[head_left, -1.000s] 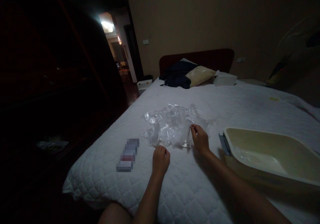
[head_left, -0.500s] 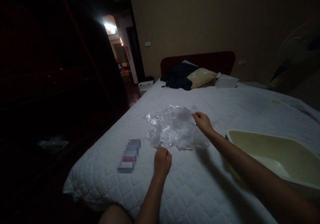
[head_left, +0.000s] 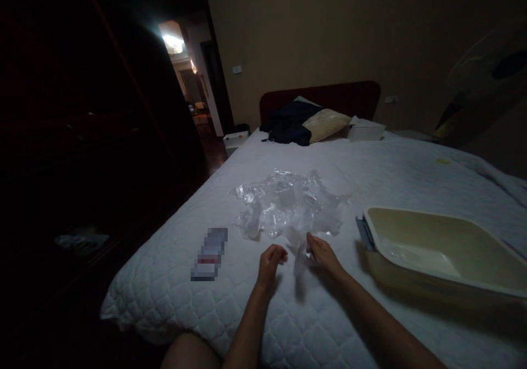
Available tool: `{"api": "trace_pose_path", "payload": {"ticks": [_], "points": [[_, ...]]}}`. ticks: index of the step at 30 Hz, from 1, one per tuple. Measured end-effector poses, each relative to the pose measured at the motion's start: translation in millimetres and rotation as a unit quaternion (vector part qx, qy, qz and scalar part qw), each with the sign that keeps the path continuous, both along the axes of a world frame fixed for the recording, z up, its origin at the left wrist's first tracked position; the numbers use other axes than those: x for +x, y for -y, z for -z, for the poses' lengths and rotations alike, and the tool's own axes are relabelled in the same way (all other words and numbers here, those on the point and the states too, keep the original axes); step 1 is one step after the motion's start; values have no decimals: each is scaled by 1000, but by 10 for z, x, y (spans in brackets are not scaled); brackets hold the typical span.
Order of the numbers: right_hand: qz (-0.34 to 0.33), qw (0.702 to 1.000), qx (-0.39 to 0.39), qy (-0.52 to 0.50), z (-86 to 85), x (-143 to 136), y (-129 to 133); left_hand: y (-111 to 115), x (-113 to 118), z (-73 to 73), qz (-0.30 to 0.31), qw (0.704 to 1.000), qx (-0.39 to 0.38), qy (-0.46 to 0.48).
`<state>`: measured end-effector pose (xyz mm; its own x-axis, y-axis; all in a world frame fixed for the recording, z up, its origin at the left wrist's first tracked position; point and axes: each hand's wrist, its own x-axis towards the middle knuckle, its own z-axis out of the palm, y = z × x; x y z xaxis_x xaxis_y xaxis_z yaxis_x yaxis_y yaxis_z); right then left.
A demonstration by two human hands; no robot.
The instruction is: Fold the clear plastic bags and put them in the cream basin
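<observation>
My right hand [head_left: 323, 252] pinches a clear plastic bag [head_left: 302, 259], which hangs down over the quilted bed cover, smeared by motion. Just left of that bag, a small gap away, is my left hand [head_left: 272, 260]. Its fingers are curled in together, and whether anything is between them cannot be made out. Beyond both hands lies a spread of crumpled clear plastic bags [head_left: 284, 201], overlapping and shiny in places.
A large cream plastic tub [head_left: 415, 275] stands on the bed to the right. Left of my hands lies a blurred-out flat rectangular item [head_left: 209, 253]. Dark clothing [head_left: 288, 124], a beige pillow [head_left: 327, 124] and a white box [head_left: 366, 130] are near the headboard [head_left: 349, 97].
My right hand has come nearer from the far side of the plastic pile, with a bag in its grip. My left hand has turned inward and shifted slightly right.
</observation>
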<state>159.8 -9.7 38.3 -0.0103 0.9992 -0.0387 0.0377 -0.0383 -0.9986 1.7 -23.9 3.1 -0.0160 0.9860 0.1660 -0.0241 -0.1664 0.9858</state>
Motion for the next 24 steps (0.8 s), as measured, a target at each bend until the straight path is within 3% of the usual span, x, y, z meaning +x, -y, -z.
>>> {"api": "trace_pose_path", "payload": {"ticks": [3, 6, 9, 15, 24], "points": [[-38, 999, 31, 16, 259, -116, 127, 3, 87, 38, 91, 994, -59, 11], [-27, 998, 56, 28, 350, -147, 172, 12, 107, 46, 111, 989, -96, 23], [15, 999, 34, 4, 329, -107, 175, 18, 58, 25, 84, 986, -113, 86], [61, 996, -37, -51, 291, 30, 242, 37, -63, -22, -40, 976, -108, 186], [15, 1000, -7, 0, 301, 199, 522, 24, -62, 55, -34, 959, -135, 247]]}}
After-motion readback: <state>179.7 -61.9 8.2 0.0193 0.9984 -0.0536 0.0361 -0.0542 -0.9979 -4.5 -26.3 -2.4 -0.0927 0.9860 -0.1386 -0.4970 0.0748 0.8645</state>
